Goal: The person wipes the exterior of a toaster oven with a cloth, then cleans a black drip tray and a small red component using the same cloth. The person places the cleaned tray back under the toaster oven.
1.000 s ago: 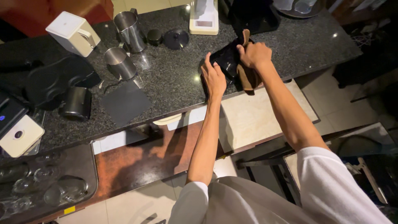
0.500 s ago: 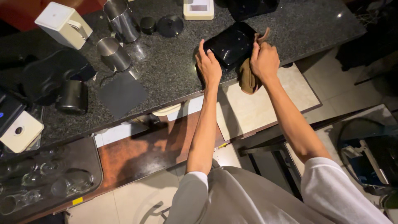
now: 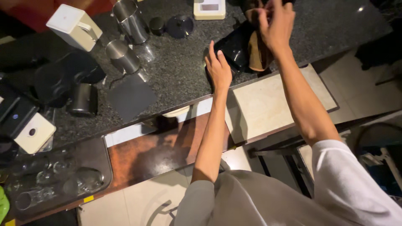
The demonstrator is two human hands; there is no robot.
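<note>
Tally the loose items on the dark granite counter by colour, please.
Steel: 2 – tall steel pitcher, short steel pitcher
White: 2 – white square jug, white scale
Brown: 1 – brown cloth
Glossy black: 1 – black box
Total: 6

Our right hand (image 3: 276,23) and the brown cloth (image 3: 256,52) covered much of the glossy black appliance (image 3: 234,48), so we could not tell its full shape. The white scale (image 3: 209,8) was cut off by the top edge. The glasses (image 3: 63,180) on the dark tray (image 3: 102,157) were too dim to count.
</note>
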